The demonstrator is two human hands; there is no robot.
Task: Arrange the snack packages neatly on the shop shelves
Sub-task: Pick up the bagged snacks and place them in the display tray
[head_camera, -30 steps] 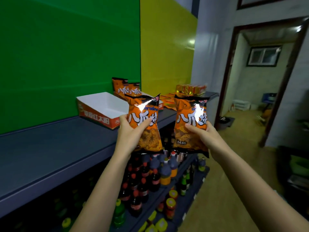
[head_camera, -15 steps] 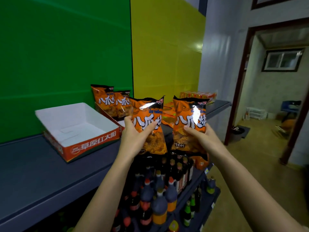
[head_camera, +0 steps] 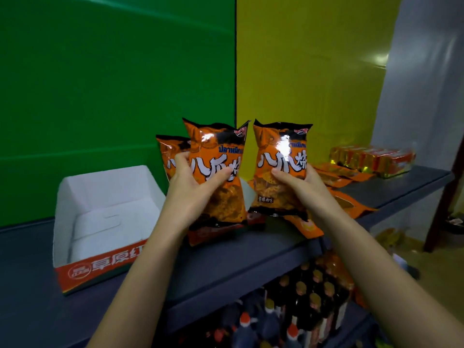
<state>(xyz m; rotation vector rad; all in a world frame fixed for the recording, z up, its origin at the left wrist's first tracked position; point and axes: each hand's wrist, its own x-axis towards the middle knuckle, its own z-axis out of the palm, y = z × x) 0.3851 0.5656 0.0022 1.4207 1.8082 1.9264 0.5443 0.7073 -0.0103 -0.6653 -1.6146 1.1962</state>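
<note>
Right, I am holding one upright snack bag (head_camera: pixel 217 172) pinched in my left hand (head_camera: pixel 193 189), another bag (head_camera: pixel 278 167) in my right hand (head_camera: pixel 298 187), with the empty tray (head_camera: pixel 105 264) lying nearer my left fingers (head_camera: pixel 221 173).

Large white characters 八爪烧 on both orange snack packages (head_camera: pixel 218 172) (head_camera: pixel 281 167), blue Thai script above them, small 香辣肉味-like line on the right package, partly blurred, 草原红 on the cardboard tray (head_camera: pixel 100 270) front

Three orange snack bags stand upright at frame centre: one in the left hand (head_camera: pixel 193 187), one in the right hand (head_camera: pixel 298 189), one behind. One open cardboard tray (head_camera: pixel 100 222), lower left.
</note>
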